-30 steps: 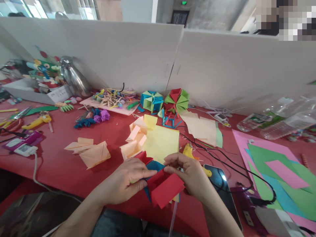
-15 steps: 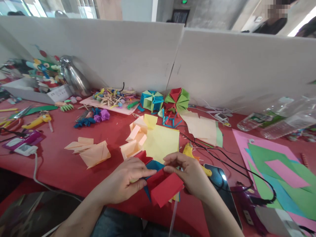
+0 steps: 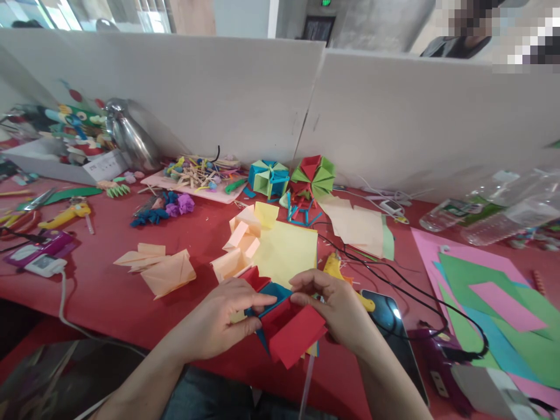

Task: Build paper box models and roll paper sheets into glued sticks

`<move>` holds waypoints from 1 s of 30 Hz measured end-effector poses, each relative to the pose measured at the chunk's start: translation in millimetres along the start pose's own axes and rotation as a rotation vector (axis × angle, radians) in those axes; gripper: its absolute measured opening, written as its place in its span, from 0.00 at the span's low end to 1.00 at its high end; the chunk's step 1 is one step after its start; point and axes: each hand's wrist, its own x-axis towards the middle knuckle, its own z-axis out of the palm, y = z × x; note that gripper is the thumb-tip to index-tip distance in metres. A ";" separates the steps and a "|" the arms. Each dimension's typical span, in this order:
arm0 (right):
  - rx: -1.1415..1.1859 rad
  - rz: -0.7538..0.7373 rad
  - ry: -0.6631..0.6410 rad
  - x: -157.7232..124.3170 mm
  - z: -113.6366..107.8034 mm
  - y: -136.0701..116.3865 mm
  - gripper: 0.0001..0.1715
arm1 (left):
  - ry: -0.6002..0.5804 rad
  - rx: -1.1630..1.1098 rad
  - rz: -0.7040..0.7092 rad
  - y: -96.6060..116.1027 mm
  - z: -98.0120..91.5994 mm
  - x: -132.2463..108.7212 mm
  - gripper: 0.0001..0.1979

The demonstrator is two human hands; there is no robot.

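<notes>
Both my hands hold a folded red and blue paper piece (image 3: pixel 292 333) above the near edge of the red table (image 3: pixel 109 291). My left hand (image 3: pixel 219 324) pinches its left side, thumb under and fingers on top. My right hand (image 3: pixel 336 312) grips the right side, fingers curled over the top fold. A yellow sheet (image 3: pixel 286 252) lies just beyond the hands, with peach folded units (image 3: pixel 238 245) to its left.
Two finished paper balls (image 3: pixel 269 178) (image 3: pixel 314 174) stand by the white partition. Peach folds (image 3: pixel 160 268) lie at left, a phone (image 3: pixel 394 326) and black cable at right, coloured sheets (image 3: pixel 490 291) and plastic bottles (image 3: pixel 472 213) far right, a metal kettle (image 3: pixel 126 137) and craft clutter at back left.
Almost nothing has moved; the red paper piece has shifted slightly between my fingers while both hands keep their grip.
</notes>
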 end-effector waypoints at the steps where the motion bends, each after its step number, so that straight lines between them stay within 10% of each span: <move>1: -0.002 -0.001 -0.001 0.0 0.3 -0.1 0.06 | 0.003 -0.001 -0.007 0.5 -0.3 -0.6 0.15; 18: -0.060 -0.031 0.023 -1.8 3.3 -1.2 0.05 | 0.159 0.053 -0.039 12.2 5.0 0.9 0.12; 30: -0.143 -0.131 -0.023 -3.8 9.6 -10.7 0.04 | 0.000 0.149 -0.197 19.1 4.8 10.8 0.06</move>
